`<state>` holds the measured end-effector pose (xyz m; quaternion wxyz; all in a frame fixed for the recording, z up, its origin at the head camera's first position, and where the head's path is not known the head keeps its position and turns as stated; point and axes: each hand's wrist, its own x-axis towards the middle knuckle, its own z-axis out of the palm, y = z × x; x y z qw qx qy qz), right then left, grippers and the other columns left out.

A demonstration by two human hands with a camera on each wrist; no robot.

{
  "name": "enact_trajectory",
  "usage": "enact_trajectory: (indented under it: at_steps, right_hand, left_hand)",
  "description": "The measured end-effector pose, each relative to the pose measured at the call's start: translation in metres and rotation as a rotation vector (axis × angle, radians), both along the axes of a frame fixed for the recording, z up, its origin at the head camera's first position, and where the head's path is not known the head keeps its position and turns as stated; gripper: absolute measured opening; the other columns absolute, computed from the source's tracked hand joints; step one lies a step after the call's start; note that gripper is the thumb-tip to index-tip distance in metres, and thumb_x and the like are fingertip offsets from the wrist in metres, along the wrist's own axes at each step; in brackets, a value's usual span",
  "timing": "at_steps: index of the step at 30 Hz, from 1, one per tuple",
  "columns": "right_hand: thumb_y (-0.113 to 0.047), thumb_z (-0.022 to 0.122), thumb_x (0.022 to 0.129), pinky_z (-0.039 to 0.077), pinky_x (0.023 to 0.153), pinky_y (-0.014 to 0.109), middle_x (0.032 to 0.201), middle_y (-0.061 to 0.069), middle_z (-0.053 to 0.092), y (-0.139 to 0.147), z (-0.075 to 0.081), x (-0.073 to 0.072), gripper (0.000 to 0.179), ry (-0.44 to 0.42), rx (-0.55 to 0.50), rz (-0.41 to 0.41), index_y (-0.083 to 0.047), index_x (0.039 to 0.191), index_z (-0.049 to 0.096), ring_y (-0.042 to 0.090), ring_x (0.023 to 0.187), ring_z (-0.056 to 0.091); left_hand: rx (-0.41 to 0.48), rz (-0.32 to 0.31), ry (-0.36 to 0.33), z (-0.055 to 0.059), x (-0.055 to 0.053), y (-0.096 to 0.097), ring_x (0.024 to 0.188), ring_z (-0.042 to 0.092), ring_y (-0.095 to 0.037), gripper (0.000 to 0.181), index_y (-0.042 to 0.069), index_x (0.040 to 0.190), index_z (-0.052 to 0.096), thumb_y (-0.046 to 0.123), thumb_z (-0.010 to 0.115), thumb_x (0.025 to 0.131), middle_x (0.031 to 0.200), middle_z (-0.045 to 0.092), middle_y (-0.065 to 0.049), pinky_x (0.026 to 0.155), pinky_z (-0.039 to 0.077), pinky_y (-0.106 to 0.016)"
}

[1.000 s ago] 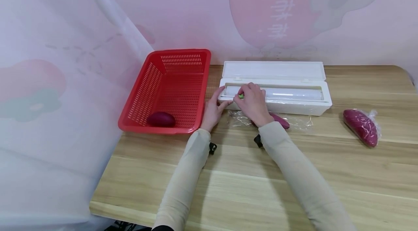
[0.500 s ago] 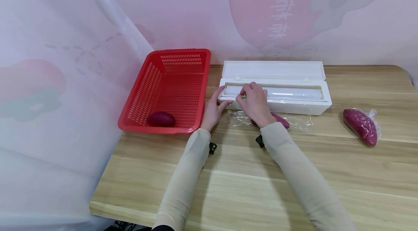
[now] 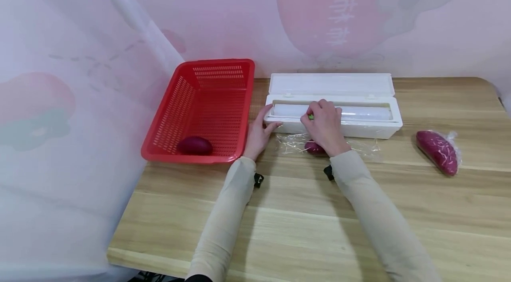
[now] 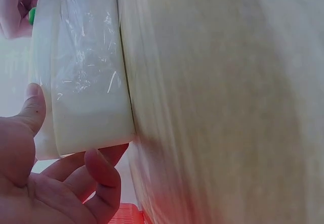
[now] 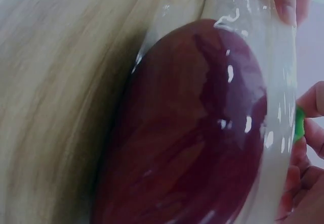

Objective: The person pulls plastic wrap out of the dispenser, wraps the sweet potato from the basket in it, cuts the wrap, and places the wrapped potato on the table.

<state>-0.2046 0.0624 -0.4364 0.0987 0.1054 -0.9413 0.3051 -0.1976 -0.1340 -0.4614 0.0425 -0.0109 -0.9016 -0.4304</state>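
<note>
A white cling film dispenser box (image 3: 371, 130) stands with its lid raised and a film roll (image 3: 363, 112) inside. My left hand (image 3: 257, 138) grips the box's left end, thumb over its front edge and fingers at the end wall. With thumb and fingertips, my right hand (image 3: 325, 127) pinches a small green slide cutter (image 3: 311, 117) at the box's front edge. Clear film (image 3: 293, 143) hangs from the box onto the table. Under my right wrist lies a smooth purple-red sweet potato (image 5: 192, 123) against this film, partly hidden in the head view.
To the left is a red plastic basket (image 3: 249, 95) with another sweet potato (image 3: 194, 145) in it. A film-wrapped sweet potato (image 3: 437, 151) lies at the right on the wooden table (image 3: 279, 237). A printed cloth (image 3: 223, 16) hangs behind.
My right hand has slid the green cutter rightward along the box's front edge. My left hand keeps its hold on the left end. The head view has shifted slightly.
</note>
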Motion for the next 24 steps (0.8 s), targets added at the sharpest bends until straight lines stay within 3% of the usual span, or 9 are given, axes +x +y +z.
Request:
enact_trajectory:
  at_steps: [8, 24]
  right_hand:
    - [-0.019, 0.053, 0.082, 0.031, 0.083, 0.046, 0.095, 0.011, 0.059, 0.015, -0.003, 0.002, 0.013, 0.017, -0.003, -0.054, -0.008, 0.085, 0.06, 0.032, 0.093, 0.047]
    - [-0.018, 0.055, 0.082, 0.032, 0.082, 0.047, 0.093, 0.013, 0.057, 0.026, -0.005, 0.005, 0.013, 0.049, -0.034, -0.086, -0.006, 0.084, 0.06, 0.033, 0.094, 0.049]
  left_hand:
    - [0.009, -0.015, -0.012, 0.001, 0.0, -0.002, 0.061, 0.04, -0.015, 0.061, 0.024, 0.146, 0.039, 0.033, 0.064, 0.091, 0.063, 0.041, -0.001, 0.058, 0.034, -0.025]
    - [0.031, -0.018, 0.005, 0.0, -0.001, -0.002, 0.064, 0.041, -0.015, 0.061, 0.021, 0.145, 0.04, 0.03, 0.065, 0.09, 0.065, 0.044, -0.002, 0.062, 0.035, -0.025]
